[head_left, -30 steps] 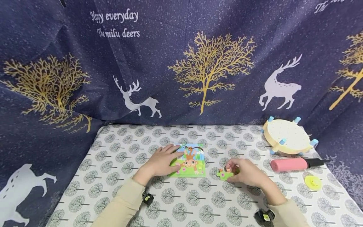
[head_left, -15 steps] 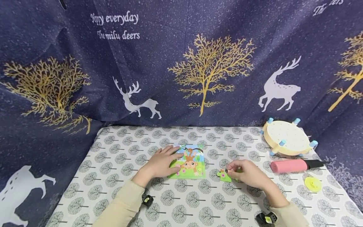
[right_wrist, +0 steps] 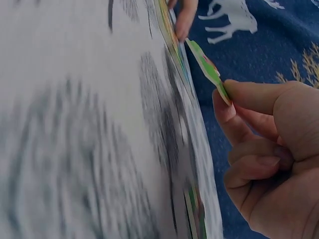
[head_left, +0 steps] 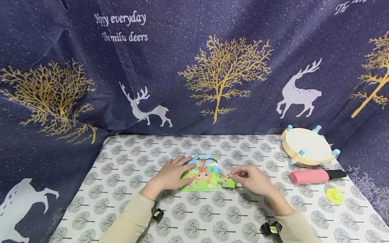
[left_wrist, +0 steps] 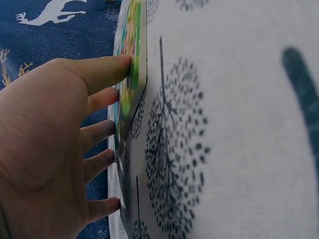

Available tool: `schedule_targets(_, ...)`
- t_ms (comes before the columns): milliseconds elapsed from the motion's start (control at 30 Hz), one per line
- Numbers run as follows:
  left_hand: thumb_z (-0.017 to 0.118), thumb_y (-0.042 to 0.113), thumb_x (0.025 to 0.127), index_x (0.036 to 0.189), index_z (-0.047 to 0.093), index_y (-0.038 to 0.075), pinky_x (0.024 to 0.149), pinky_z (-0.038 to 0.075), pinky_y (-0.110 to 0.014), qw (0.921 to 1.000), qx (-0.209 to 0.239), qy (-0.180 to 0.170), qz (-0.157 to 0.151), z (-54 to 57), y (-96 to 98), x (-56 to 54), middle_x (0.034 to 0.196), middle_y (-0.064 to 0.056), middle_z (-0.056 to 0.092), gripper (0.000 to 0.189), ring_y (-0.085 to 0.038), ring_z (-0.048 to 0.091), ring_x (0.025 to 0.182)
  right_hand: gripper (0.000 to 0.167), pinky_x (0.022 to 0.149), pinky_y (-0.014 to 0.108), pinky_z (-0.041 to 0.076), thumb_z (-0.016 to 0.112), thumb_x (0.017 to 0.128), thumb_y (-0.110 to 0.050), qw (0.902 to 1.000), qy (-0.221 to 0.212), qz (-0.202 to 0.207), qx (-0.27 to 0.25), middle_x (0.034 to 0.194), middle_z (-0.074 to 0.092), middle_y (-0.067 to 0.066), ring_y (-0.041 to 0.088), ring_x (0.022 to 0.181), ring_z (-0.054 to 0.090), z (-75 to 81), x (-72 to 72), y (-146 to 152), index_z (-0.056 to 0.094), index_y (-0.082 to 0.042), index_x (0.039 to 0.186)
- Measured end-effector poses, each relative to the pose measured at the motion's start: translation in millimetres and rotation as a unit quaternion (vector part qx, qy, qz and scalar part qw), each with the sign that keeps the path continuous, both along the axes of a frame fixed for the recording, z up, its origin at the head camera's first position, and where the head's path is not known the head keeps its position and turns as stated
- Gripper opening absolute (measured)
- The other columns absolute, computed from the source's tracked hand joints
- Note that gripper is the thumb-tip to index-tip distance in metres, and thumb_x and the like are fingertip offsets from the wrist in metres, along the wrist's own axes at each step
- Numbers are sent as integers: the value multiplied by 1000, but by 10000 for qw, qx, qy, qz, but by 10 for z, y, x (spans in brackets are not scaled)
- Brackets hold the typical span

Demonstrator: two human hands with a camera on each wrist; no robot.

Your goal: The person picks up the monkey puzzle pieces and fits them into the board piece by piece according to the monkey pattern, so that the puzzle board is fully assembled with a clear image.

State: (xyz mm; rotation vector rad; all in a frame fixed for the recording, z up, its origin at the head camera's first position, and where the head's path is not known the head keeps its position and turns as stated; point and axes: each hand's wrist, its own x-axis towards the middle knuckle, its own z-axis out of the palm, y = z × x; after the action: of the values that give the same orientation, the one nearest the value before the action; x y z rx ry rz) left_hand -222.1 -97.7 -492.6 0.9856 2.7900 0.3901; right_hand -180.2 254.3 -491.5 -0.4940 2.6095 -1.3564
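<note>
A square monkey jigsaw puzzle (head_left: 203, 172) lies flat on the cloth. My left hand (head_left: 171, 173) rests over its left part with fingers spread; in the left wrist view the thumb (left_wrist: 107, 72) touches the green edge of the puzzle's face. Just right of the puzzle, my right hand (head_left: 255, 180) pinches a green jigsaw piece (head_left: 228, 183) with a pink flower. The right wrist view shows this jigsaw piece (right_wrist: 205, 67) tilted between thumb and finger, raised off the table. Lower in that view another thin green-edged piece (right_wrist: 193, 211) lies on the cloth.
At the right stand a round cream stool-like toy (head_left: 307, 145) with blue pegs, a pink hand pump (head_left: 310, 176) with a black nozzle, and a yellow disc (head_left: 335, 196). A navy curtain (head_left: 170, 67) hangs behind the tree-print tablecloth (head_left: 188, 216).
My right hand has picked up the flowered green jigsaw piece and moved left with it to the puzzle's right edge. The left hand stays on the puzzle.
</note>
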Motion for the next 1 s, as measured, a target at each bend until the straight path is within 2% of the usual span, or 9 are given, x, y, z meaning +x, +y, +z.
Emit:
schedule_targets(33,60,53,102,155,51,25,119,17,-71,10000,-4,4,0,2,-1,-1,169,-2,29,61,-38,22,155,13,64,27,56,76,95,-19,10000,33,44,-32,93,73,-2,18,76,66,-2,-8,-52,78,-12,106)
schedule_targets(200,60,52,102,156,51,26,119,18,-71,10000,-8,44,-20,-17,-7,-15,170,-1,29,61,-37,22,155,11,71,28,58,75,95,-17,9998,-46,169,-109,93,73,-4,17,80,67,-65,-49,-314,78,-11,104)
schedule_targets(333,59,52,102,156,50,26,119,18,-71,10000,6,29,-27,-20,-15,-13,169,-2,29,61,-37,22,155,9,72,29,56,75,96,-20,9998,-51,184,62,90,72,-8,13,77,65,-98,-78,-505,79,-14,102)
schedule_targets(467,61,51,102,155,51,25,119,18,-72,10000,42,21,-47,-16,-25,-17,169,-3,30,60,-38,23,155,9,69,29,55,74,97,-19,9995,-80,292,105,87,72,-10,12,75,65,-100,-110,-667,79,-14,103)
schedule_targets(567,62,50,102,155,52,24,118,19,-73,9999,76,20,-91,1,-28,-21,169,-5,30,60,-39,24,154,9,61,28,56,73,97,-15,9992,-205,354,13,84,72,-8,13,70,65,-109,-137,-774,78,-12,103)
schedule_targets(700,63,50,101,155,52,24,118,20,-73,9999,69,21,-114,17,-31,-15,169,-5,30,61,-39,24,154,8,61,27,57,73,97,-13,9991,-250,356,-27,84,72,-7,12,69,66,-110,-169,-901,78,-12,102)
schedule_targets(833,64,50,100,155,52,24,118,19,-72,9999,54,6,-101,15,-27,-14,169,-5,30,62,-40,24,154,6,66,27,56,74,96,-13,9994,-92,320,60,82,71,-8,10,69,65,-108,-188,-997,79,-12,99)
schedule_targets(1000,65,52,99,155,52,25,119,18,-72,10000,16,-39,-73,28,-24,-10,169,-4,29,64,-39,23,154,5,58,26,54,75,94,-10,9997,-113,184,112,78,70,-7,10,64,64,-104,-192,-1064,79,-11,96)
